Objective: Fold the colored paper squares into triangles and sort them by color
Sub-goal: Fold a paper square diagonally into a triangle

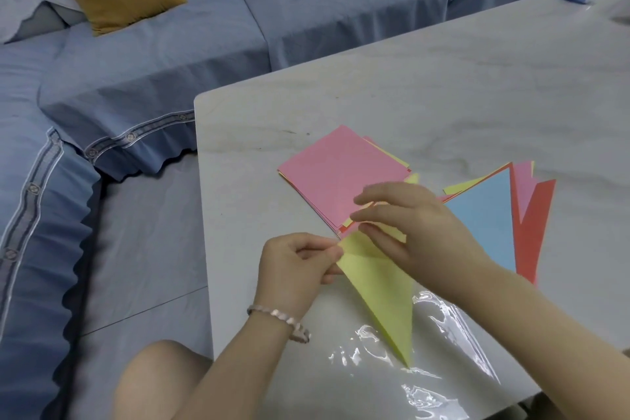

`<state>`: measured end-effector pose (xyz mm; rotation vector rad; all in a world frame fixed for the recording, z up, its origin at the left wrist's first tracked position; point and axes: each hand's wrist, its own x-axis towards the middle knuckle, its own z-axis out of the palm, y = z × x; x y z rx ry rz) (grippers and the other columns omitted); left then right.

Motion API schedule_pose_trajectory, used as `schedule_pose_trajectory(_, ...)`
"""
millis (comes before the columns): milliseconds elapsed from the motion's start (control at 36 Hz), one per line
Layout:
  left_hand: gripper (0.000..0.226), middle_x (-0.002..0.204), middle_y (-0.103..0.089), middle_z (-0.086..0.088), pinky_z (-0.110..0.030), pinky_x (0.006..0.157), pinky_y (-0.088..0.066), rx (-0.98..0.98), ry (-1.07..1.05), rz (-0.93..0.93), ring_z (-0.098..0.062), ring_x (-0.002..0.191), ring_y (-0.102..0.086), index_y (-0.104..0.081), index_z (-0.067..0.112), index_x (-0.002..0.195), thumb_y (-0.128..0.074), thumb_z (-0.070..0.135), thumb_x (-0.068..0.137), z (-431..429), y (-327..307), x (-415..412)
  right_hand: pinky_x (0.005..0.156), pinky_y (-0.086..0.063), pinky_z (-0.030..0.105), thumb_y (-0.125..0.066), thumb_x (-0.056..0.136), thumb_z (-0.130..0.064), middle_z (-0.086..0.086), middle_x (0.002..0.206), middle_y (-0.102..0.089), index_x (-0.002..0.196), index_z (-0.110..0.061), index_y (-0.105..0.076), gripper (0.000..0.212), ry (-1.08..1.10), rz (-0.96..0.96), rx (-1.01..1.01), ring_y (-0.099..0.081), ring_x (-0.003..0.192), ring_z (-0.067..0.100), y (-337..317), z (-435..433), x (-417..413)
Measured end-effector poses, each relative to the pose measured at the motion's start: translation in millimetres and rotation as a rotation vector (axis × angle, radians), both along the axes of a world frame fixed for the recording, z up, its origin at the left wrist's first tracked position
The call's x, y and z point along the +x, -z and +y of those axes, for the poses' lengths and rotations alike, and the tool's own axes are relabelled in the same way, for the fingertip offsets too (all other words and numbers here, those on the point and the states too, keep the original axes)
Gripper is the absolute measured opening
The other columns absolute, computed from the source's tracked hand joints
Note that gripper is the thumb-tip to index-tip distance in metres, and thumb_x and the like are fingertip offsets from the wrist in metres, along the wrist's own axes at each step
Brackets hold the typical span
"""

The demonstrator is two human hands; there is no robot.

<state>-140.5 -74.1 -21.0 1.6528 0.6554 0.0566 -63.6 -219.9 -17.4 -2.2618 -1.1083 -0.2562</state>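
ok so the yellow triangle [381, 290] is pretty much folded. It sits at the center-bottom of the frame, on the near part of the desk [443, 78], with its long axis running from the hands at its top down to a sharp tip at the lower center. That tip lies over some shiny clear film [426, 334].

The left hand [300, 262] has a pinch grip on the triangle's upper-left corner, thumb and fingertips closed on the paper. The right hand [419, 228] is curled over the top edge, and its grip looks closed on the yellow paper too, with yellow showing between the fingers.

What matters for the next move, I'd say: the folded pile is off to the right of the triangle. The blue triangle [484, 218] lies on top, the red one [535, 222] beside it, and a yellow sliver [463, 186] pokes out at the top. The right hand is way nearer to that pile, almost touching the blue. So my guess is the right hand carries it over once the crease is pressed, and the left only has to let go.

The stack of unfolded squares, pink one [341, 177] on top, sits just above the hands in the middle of the frame. The right fingers overlap its near corner.
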Motion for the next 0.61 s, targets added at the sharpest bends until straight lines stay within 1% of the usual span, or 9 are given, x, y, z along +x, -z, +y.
schedule_pose_trajectory(83, 0.015, 0.056, -0.065, -0.006, -0.017, 0.048, -0.05, 0.029, -0.097, 0.108, -0.007, 0.045, -0.061, -0.067, 0.008, 0.067, -0.068, -0.002, 0.078, 10, 27, 8, 0.085, -0.048, 0.026, -0.047, 0.083, -0.029, 0.001, 0.101, -0.071, 0.092, -0.014, -0.073, 0.032, 0.004, 0.063, -0.064, -0.063, 0.095, 0.014, 25, 5, -7)
schedule_pose_trajectory(194, 0.018, 0.055, -0.064, -0.005, -0.028, 0.06, -0.053, 0.104, -0.13, 0.185, -0.011, 0.048, -0.063, -0.065, 0.01, 0.063, -0.066, -0.002, 0.077, 15, 50, 12, 0.071, -0.055, 0.028, -0.061, 0.065, -0.032, -0.001, 0.099, -0.072, 0.089, -0.019, -0.073, 0.03, -0.053, 0.093, -0.408, -0.07, 0.089, 0.016, 67, -1, -15)
schedule_pose_trajectory(250, 0.019, 0.058, -0.065, -0.004, -0.029, 0.063, -0.054, 0.131, -0.122, 0.181, -0.01, 0.048, -0.064, -0.065, 0.011, 0.063, -0.066, -0.001, 0.078, 16, 53, 13, 0.072, -0.055, 0.027, -0.061, 0.062, -0.032, -0.003, 0.103, -0.071, 0.091, -0.021, -0.073, 0.034, -0.052, 0.123, -0.494, -0.069, 0.092, 0.015, 79, -8, -19)
schedule_pose_trajectory(306, 0.019, 0.059, -0.066, -0.002, -0.029, 0.066, -0.055, 0.163, -0.108, 0.179, -0.009, 0.049, -0.064, -0.065, 0.012, 0.064, -0.066, 0.0, 0.078, 16, 54, 15, 0.077, -0.054, 0.027, -0.057, 0.069, -0.033, -0.005, 0.108, -0.07, 0.096, -0.02, -0.073, 0.034, 0.02, 0.111, -0.536, -0.067, 0.097, 0.011, 85, -15, -21)
schedule_pose_trajectory(361, 0.016, 0.058, -0.065, 0.0, -0.03, 0.069, -0.056, 0.19, -0.096, 0.183, -0.007, 0.048, -0.063, -0.066, 0.012, 0.066, -0.066, 0.002, 0.078, 17, 55, 14, 0.081, -0.053, 0.028, -0.041, 0.085, -0.033, -0.005, 0.113, -0.068, 0.102, -0.019, -0.072, 0.038, 0.087, 0.089, -0.567, -0.065, 0.102, 0.01, 90, -21, -20)
schedule_pose_trajectory(417, 0.017, 0.057, -0.065, 0.001, -0.031, 0.071, -0.056, 0.202, -0.09, 0.187, -0.007, 0.048, -0.063, -0.066, 0.013, 0.066, -0.066, 0.002, 0.078, 17, 55, 14, 0.082, -0.053, 0.033, -0.015, 0.099, -0.033, -0.003, 0.116, -0.067, 0.106, -0.018, -0.071, 0.058, 0.14, 0.087, -0.625, -0.064, 0.105, 0.012, 93, -22, -16)
schedule_pose_trajectory(472, 0.019, 0.055, -0.064, 0.001, -0.031, 0.071, -0.056, 0.209, -0.086, 0.191, -0.007, 0.049, -0.063, -0.065, 0.015, 0.064, -0.066, 0.002, 0.078, 17, 56, 15, 0.08, -0.055, 0.037, 0.001, 0.099, -0.033, -0.001, 0.114, -0.067, 0.105, -0.015, -0.071, 0.074, 0.16, 0.068, -0.657, -0.065, 0.103, 0.014, 95, -20, -9)
schedule_pose_trajectory(556, 0.022, 0.052, -0.064, 0.002, -0.032, 0.072, -0.056, 0.213, -0.084, 0.195, -0.01, 0.052, -0.065, -0.065, 0.017, 0.062, -0.067, 0.002, 0.078, 18, 57, 15, 0.078, -0.055, 0.038, -0.012, 0.098, -0.031, 0.002, 0.108, -0.07, 0.099, -0.012, -0.073, 0.064, 0.202, 0.034, -0.651, -0.066, 0.101, 0.018, 91, -13, 7)
schedule_pose_trajectory(611, 0.022, 0.051, -0.064, 0.002, -0.033, 0.072, -0.056, 0.209, -0.085, 0.195, -0.01, 0.053, -0.065, -0.065, 0.017, 0.061, -0.066, 0.002, 0.078, 18, 57, 14, 0.095, -0.045, 0.041, -0.024, 0.093, -0.031, 0.008, 0.126, -0.06, 0.116, -0.006, -0.065, 0.053, 0.239, 0.085, -0.659, -0.054, 0.121, 0.024, 82, -3, 16)
